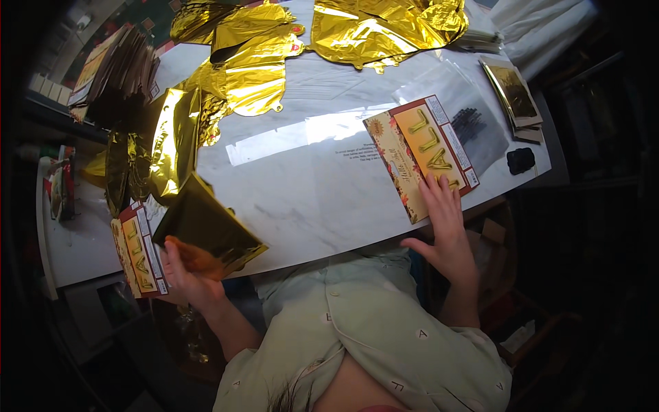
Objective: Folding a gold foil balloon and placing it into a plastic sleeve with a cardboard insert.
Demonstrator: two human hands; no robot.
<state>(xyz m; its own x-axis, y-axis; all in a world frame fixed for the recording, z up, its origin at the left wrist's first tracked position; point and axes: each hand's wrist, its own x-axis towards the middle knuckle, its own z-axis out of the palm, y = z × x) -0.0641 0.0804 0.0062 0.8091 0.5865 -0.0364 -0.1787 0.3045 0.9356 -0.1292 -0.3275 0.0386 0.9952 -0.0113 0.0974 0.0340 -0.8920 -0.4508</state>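
Note:
My left hand is closed on a folded gold foil balloon at the table's front left. The foil hides part of the fingers. Beside that hand, a printed card with gold letters and a red border sits at the left edge. On the right, my right hand has its fingers stretched out flat on the lower end of a similar printed card, thumb spread away. This card lies on a clear plastic bag spread over the white marbled table.
Gold foil balloons lie in piles along the back, with another large pile beside them. A stack of cards stands at the far left. Folded gold pieces and a small black object are near the right edge.

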